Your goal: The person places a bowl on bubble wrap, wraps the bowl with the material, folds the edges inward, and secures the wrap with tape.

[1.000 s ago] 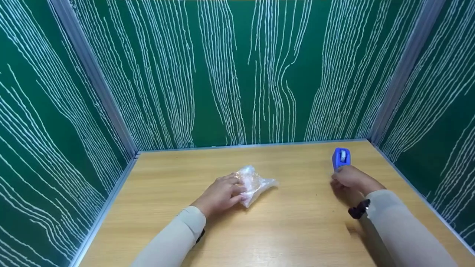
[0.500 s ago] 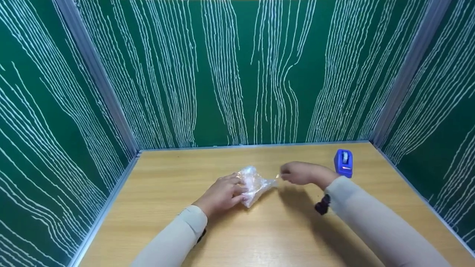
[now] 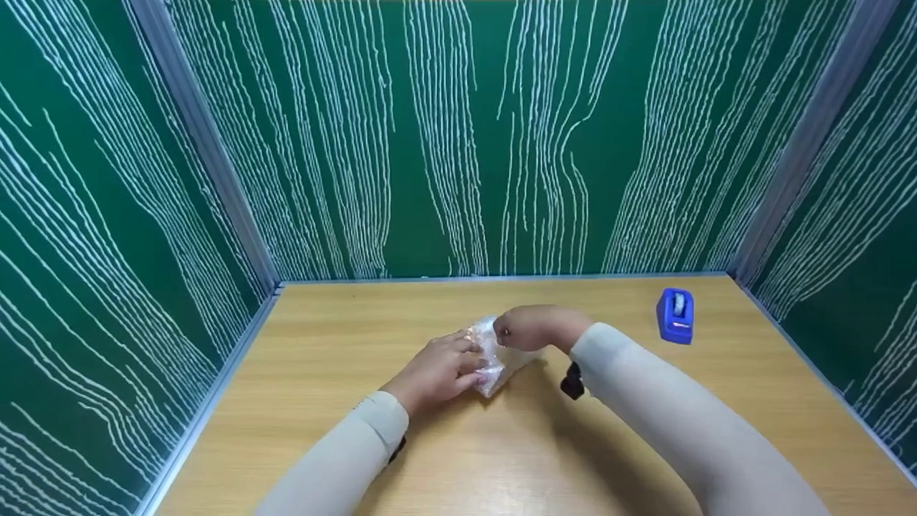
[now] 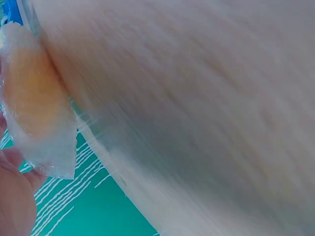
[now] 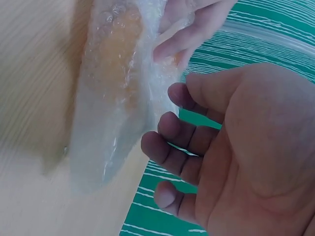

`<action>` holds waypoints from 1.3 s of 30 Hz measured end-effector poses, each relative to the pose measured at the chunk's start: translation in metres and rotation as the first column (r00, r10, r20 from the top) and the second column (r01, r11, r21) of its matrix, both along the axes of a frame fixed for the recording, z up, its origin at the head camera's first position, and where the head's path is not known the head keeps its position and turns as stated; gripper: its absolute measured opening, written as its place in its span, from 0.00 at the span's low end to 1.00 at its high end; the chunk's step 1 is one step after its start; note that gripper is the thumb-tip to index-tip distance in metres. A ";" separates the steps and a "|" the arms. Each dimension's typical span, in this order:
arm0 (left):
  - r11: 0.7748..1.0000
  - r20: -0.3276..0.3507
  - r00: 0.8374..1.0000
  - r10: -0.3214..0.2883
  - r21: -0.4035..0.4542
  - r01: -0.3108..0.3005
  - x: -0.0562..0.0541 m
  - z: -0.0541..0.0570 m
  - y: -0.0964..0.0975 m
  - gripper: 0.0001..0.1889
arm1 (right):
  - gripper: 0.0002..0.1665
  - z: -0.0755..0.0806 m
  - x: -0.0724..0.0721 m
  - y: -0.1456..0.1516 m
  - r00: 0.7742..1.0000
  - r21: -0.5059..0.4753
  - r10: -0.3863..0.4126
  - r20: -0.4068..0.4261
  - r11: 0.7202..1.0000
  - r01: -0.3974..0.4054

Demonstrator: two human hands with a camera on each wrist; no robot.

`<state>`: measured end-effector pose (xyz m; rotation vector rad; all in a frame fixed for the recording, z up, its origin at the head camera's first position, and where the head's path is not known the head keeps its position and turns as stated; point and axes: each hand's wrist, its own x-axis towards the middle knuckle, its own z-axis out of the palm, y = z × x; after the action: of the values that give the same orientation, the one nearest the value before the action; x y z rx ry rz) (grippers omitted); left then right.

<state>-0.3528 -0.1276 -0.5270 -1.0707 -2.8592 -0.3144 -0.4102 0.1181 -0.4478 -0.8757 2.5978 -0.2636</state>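
Note:
A bubble-wrapped bundle (image 3: 490, 381) lies mid-table; something orange shows through the wrap (image 5: 113, 64) in the right wrist view. My left hand (image 3: 438, 369) holds its left side, with fingers over the wrap. Over the bundle's upper right part is my right hand (image 3: 537, 327), thumb and index tip together. The right wrist view has this hand (image 5: 236, 142) beside the wrap, its other fingers loosely curled. A small clear piece of tape seems to be pinched there, but it is hard to make out now. The left wrist view shows the bundle (image 4: 37, 93) by the left fingers.
A blue tape dispenser (image 3: 675, 317) stands at the back right of the wooden table (image 3: 344, 330). Green panels (image 3: 494, 251) with wavy white lines enclose the back and both sides, joined by grey posts (image 3: 208, 143).
My right hand has come left from the tape dispenser, with a small shiny piece at its fingertips, and is now over the bundle. My left hand stays on the wrap.

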 end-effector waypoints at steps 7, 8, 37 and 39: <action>1.000 0.009 1.000 -0.007 0.011 0.007 0.001 0.000 0.000 0.22 | 0.26 -0.001 -0.004 -0.014 0.998 0.072 -0.059 0.023 0.996 0.057; 1.000 0.007 1.000 -0.008 0.014 0.008 0.001 -0.001 0.000 0.22 | 0.26 -0.001 -0.004 -0.017 0.999 0.086 -0.044 0.007 0.995 0.043; 1.000 -0.066 0.997 -0.028 -0.011 0.027 -0.002 -0.003 0.001 0.20 | 0.11 -0.012 -0.003 -0.037 0.979 0.305 0.016 -0.203 0.951 0.048; 1.000 -0.068 0.997 -0.028 -0.008 0.027 -0.002 -0.003 0.000 0.20 | 0.09 -0.012 -0.002 -0.038 0.977 0.299 -0.003 -0.212 0.952 0.068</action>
<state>-0.3548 -0.1274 -0.5305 -1.1008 -2.7904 -0.2647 -0.4127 0.0803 -0.4603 -0.7809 2.7463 0.2306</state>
